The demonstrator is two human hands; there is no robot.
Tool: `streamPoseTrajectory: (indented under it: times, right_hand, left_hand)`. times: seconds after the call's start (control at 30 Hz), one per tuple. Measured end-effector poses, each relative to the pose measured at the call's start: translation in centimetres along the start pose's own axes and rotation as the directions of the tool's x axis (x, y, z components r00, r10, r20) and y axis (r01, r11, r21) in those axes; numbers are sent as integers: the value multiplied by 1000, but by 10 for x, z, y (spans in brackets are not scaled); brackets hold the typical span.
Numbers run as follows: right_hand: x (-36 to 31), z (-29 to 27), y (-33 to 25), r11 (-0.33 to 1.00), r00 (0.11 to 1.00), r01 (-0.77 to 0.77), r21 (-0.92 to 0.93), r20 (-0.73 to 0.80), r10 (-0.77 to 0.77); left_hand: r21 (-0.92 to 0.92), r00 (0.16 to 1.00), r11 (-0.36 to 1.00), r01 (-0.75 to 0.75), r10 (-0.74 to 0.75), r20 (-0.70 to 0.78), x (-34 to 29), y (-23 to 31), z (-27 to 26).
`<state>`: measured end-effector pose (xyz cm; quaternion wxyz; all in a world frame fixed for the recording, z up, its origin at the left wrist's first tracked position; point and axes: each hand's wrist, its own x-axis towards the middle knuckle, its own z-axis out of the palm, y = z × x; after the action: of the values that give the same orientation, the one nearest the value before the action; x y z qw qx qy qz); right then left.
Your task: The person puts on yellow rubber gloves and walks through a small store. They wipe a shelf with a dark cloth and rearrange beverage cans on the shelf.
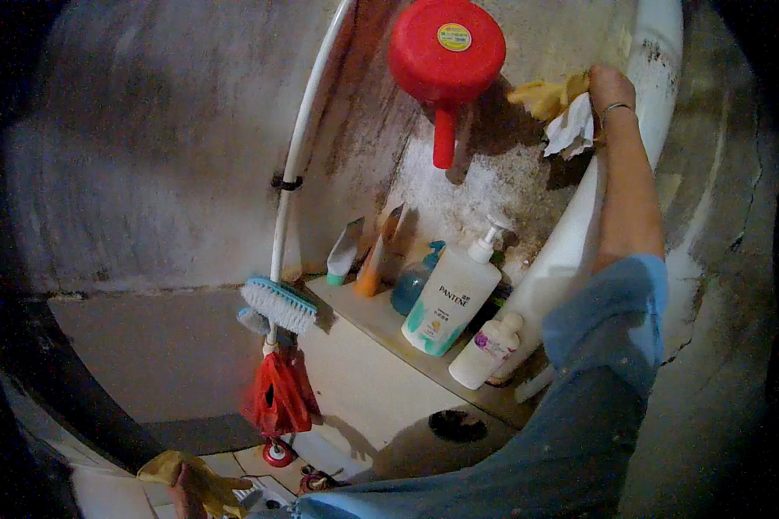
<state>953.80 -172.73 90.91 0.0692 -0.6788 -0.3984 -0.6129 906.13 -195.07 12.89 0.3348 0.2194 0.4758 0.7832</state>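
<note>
My right hand (612, 87) is reached out to the wall at the upper right, its fingers closed around what looks like a yellow rubber glove (541, 99). A crumpled white piece (571, 128) hangs just below the hand; whether it belongs to the glove I cannot tell. At the lower left, my left hand (184, 496) shows only in part, closed on another yellow glove (166, 468) whose ends stick out on both sides. A red long-handled dipper (446, 54) hangs on the wall left of my right hand.
On a ledge stand a white pump bottle (452, 298), a smaller white bottle (485, 353), a blue pump bottle (415, 281) and two tubes (374, 266). A scrub brush (279, 305) and a red bag (277, 396) hang by a white pipe (296, 143). A thick white pipe (571, 238) runs along the right.
</note>
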Motion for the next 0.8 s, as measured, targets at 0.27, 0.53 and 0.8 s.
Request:
streamPoseTrajectory:
  times: [0.27,0.53,0.8]
  right_hand:
    - [3,1,13,988,972,151,26,175,-154]
    - [4,-8,-8,947,939,199,252,228,-258]
    - [3,16,-26,1000,999,7,-1,32,-7]
  left_hand:
    - [99,855,882,461,-412,-316,27,68,54]
    - [-45,849,865,500,-500,-172,25,73,46]
    - [81,992,990,117,-114,-46,10,34,34]
